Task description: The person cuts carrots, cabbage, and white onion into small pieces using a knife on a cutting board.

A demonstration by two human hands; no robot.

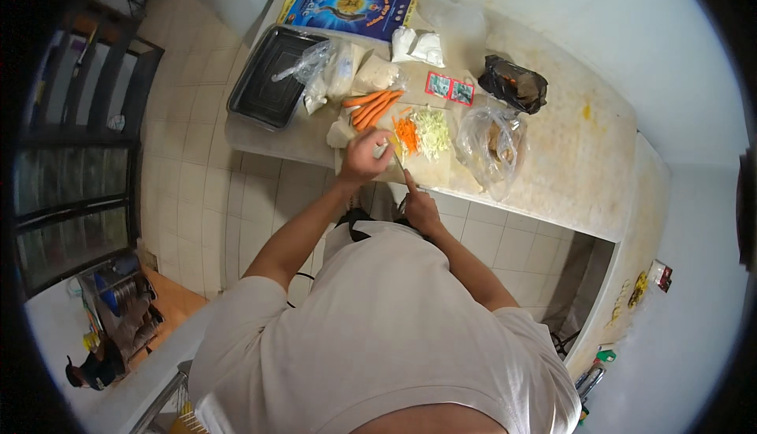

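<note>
Knife [400,160]: slim and narrow-bladed, it slants between the two hands near the front edge of the long, pale, stained tabletop [579,162].
Right hand [420,207]: fingers closed around the handle, index finger stretched forward along the knife.
Left hand [365,156]: fingers curled just beside the blade; something pale shows by them, but from here I can't tell how firmly they hold it, if at all.
Carrots [374,108]: whole, long and orange, heaped just beyond the left hand; round ones like these could roll if an elbow or wrist nudged them.
Shreds: a thin-cut orange pile [405,135] touches a pale green, finely sliced pile [432,131]; a sideways sweep of the knife could mix them.
Clear plastic bag [473,149]: crumpled, right of the green pile; its loose film might snag a sleeve or drag shreds along.
Danger: I'd worry most about those left fingers, since a slip on damp vegetable could carry the edge into them.
</note>
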